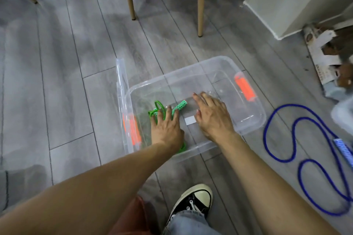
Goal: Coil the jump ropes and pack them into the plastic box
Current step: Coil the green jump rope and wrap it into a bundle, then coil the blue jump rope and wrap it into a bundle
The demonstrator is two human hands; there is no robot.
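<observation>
While both hands reach into the box [248, 126] on the floor, left hand [166, 129] lies flat on the green rope [158, 109], likely pressing its coil down at the box's left end; right hand [212, 118] is flat, holding nothing. Two ropes: green boxed, blue rope [282, 139] uncoiled, right of box.

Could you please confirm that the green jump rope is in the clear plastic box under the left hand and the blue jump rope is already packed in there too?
Not quite. The head view shows the blue jump rope lying uncoiled on the floor, right of the clear plastic box. The green jump rope is indeed in the box under the left hand.
</observation>
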